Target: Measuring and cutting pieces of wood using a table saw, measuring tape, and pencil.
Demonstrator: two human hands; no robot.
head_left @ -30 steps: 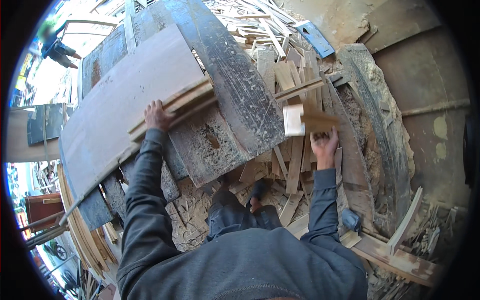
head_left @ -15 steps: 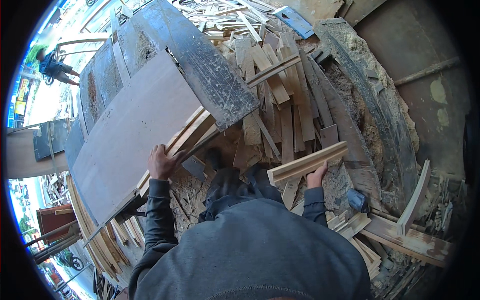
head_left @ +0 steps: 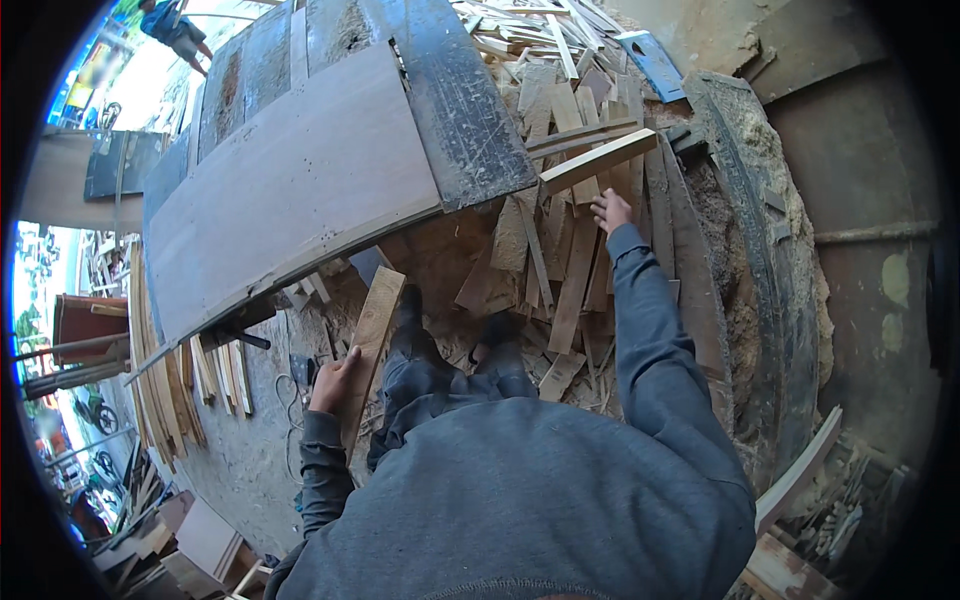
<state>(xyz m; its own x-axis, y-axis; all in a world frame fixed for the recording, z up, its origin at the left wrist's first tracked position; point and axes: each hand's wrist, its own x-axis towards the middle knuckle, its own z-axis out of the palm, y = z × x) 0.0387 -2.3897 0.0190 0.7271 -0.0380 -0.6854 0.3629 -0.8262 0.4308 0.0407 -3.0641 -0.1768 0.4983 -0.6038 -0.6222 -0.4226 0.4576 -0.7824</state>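
My left hand (head_left: 332, 383) is closed around a flat, pale wooden board (head_left: 375, 312), which slants upward beside my legs, next to the worktable's near edge. My right arm reaches forward over the heap of scrap wood. At its end, my right hand (head_left: 612, 211) has its fingers spread and holds nothing. Just beyond those fingertips is a short squared wooden batten (head_left: 600, 163), apart from the hand. Whether it rests on the pile or is in the air I cannot tell. A thin wooden strip (head_left: 580, 138) lies close behind it.
A worktable (head_left: 290, 190) with a brown sheet top spans the left front. Scrap boards (head_left: 575, 275) and sawdust cover the ground ahead. Long strips (head_left: 155, 360) lean at the left. A curved board (head_left: 800, 470) stands at lower right. Another person (head_left: 178, 30) is far off, upper left.
My right hand has swung forward and let go of the batten it held. My left hand has come off the table edge toward my body, with a board in it. The view has shifted.
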